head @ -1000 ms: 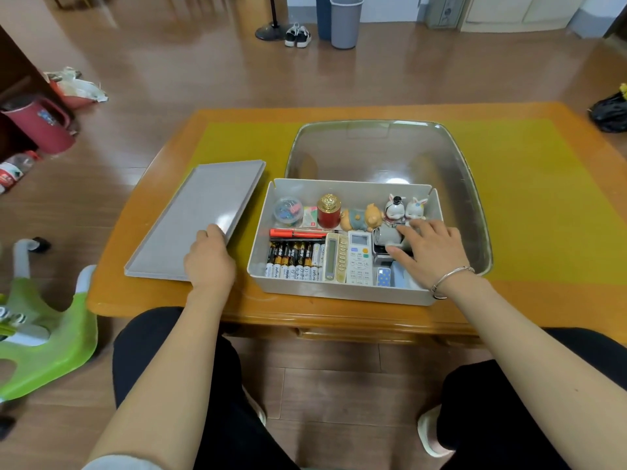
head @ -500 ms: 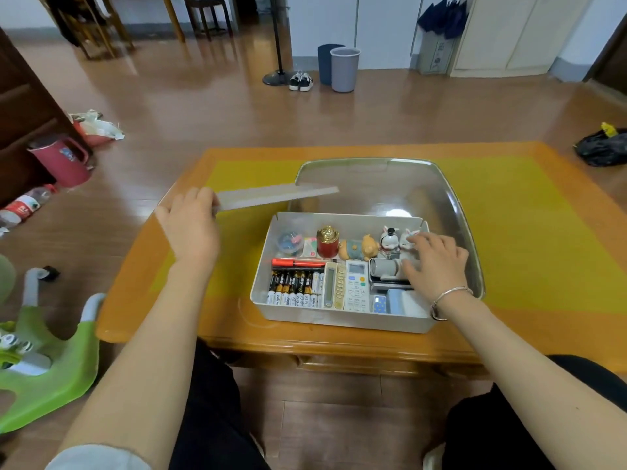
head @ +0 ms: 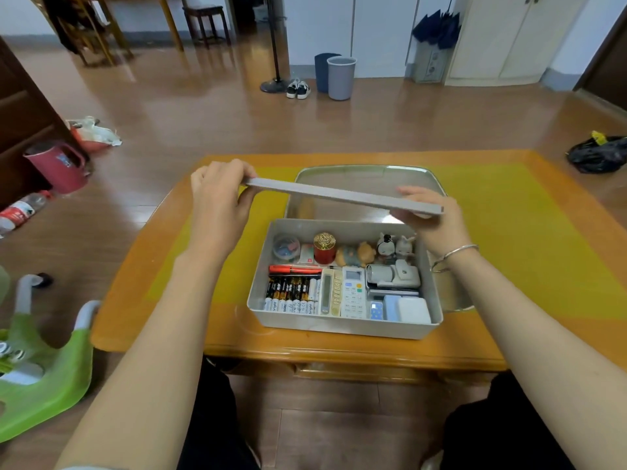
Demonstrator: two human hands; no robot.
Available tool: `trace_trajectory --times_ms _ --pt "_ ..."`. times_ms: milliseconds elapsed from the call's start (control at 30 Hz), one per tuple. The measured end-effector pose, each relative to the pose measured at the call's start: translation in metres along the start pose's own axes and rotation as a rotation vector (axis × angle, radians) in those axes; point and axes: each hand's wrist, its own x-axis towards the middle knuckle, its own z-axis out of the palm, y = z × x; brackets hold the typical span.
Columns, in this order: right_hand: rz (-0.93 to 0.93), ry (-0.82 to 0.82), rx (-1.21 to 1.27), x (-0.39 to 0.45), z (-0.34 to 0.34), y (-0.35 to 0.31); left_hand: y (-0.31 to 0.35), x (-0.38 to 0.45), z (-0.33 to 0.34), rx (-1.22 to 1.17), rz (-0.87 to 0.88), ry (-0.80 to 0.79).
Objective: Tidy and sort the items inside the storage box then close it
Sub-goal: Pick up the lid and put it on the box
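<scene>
An open grey storage box (head: 342,325) stands near the front edge of the wooden table. Inside lie a row of batteries (head: 293,295), a red marker (head: 294,269), two remote controls (head: 353,293), a red jar with a gold lid (head: 324,247), small figurines (head: 395,245) and white cases (head: 412,310). The flat grey lid (head: 342,195) hovers above the box's far side, nearly level. My left hand (head: 219,201) grips its left end. My right hand (head: 432,220) holds its right end from below.
A shiny metal tray (head: 366,173) lies behind the box on a yellow mat (head: 515,239). A green plastic stool (head: 44,385) stands on the floor at the left. On the floor farther off are a red jug (head: 57,167), a bottle and two bins (head: 334,76).
My left hand lifted the lid off the table and carried it right, over the box. My right hand left the box's contents and took hold of the lid's right end.
</scene>
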Motion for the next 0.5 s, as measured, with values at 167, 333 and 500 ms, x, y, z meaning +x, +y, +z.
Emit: trace_trajectory --times_ms 167,333,500 --pt "0.035 0.070 0.214 -0.006 -0.009 -0.015 0.001 -0.003 0.006 -0.015 -0.083 0.209" --pt "0.003 0.050 0.219 -0.005 -0.024 -0.030 -0.003 -0.020 0.024 -0.545 -0.474 -0.040" --pt "0.073 0.027 0.311 -0.009 -0.022 -0.033 -0.011 -0.043 0.042 -0.723 -0.703 -0.121"
